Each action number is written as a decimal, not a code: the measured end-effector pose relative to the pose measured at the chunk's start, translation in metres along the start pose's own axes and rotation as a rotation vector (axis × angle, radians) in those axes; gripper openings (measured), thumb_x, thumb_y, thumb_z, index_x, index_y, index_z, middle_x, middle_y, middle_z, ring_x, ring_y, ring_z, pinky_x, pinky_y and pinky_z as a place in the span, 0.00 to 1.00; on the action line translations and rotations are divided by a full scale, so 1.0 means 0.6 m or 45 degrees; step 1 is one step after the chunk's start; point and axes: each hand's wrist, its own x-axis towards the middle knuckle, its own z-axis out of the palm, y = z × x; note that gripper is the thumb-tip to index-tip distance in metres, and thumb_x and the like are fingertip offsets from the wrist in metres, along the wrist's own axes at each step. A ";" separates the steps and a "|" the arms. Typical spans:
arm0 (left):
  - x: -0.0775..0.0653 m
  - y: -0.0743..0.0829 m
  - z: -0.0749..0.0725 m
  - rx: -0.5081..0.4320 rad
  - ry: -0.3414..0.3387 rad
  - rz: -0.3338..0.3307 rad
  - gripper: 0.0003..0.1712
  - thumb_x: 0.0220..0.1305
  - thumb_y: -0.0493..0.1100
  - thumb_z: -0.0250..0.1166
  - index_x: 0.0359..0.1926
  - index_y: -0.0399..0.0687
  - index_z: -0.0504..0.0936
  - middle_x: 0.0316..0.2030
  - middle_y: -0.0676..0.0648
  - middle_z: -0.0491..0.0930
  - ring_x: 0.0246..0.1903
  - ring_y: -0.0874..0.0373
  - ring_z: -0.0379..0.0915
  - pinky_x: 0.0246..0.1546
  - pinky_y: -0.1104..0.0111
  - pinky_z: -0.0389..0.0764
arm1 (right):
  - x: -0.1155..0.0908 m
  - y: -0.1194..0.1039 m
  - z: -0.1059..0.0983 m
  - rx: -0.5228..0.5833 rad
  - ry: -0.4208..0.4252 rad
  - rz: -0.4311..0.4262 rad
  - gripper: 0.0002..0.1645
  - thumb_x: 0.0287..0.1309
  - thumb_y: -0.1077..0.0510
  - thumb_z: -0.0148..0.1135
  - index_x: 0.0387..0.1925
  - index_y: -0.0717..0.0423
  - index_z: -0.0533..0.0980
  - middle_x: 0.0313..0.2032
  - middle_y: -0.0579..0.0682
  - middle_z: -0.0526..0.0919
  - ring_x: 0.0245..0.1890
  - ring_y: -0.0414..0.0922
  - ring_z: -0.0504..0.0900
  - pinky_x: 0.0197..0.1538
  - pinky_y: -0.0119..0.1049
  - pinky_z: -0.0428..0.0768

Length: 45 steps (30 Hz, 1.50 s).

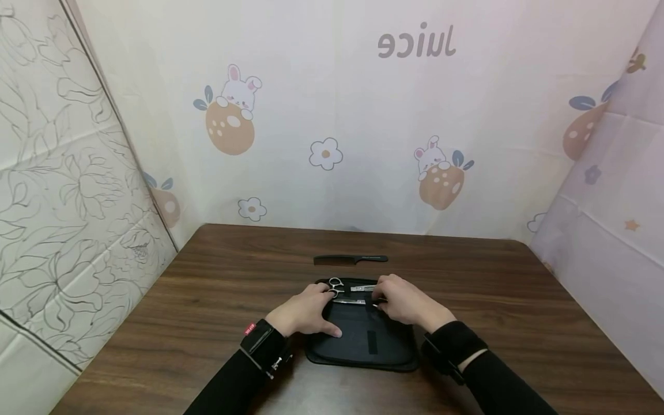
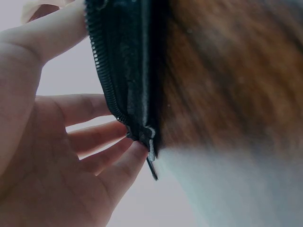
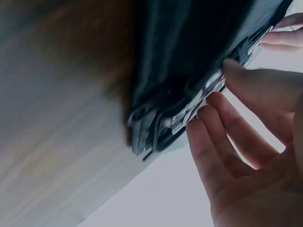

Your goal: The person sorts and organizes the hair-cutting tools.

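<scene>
An open black zip case (image 1: 347,331) lies on the table with two pairs of silver scissors along its far part. The far pair (image 1: 336,282) has its finger rings at the left, by the fingertips of my left hand (image 1: 306,311). That hand rests over the case's left side, thumb on the black surface and fingers fairly straight along the zip edge (image 2: 111,106). My right hand (image 1: 402,300) bends over the case's right side. Its thumb and fingertips hold the right end of the nearer scissors (image 1: 353,301), partly hidden under the hand.
A black comb (image 1: 350,259) lies on the wooden table (image 1: 233,271) beyond the case. A dark strap (image 1: 372,342) crosses the near part of the case. Printed curtains (image 1: 332,104) hang behind the table and at both sides.
</scene>
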 end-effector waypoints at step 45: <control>-0.001 0.002 -0.005 -0.016 -0.017 -0.026 0.50 0.55 0.64 0.76 0.70 0.40 0.72 0.72 0.41 0.65 0.71 0.46 0.59 0.64 0.52 0.71 | -0.008 0.028 -0.002 0.021 0.002 -0.061 0.15 0.58 0.73 0.67 0.43 0.56 0.86 0.38 0.46 0.82 0.40 0.44 0.82 0.42 0.41 0.82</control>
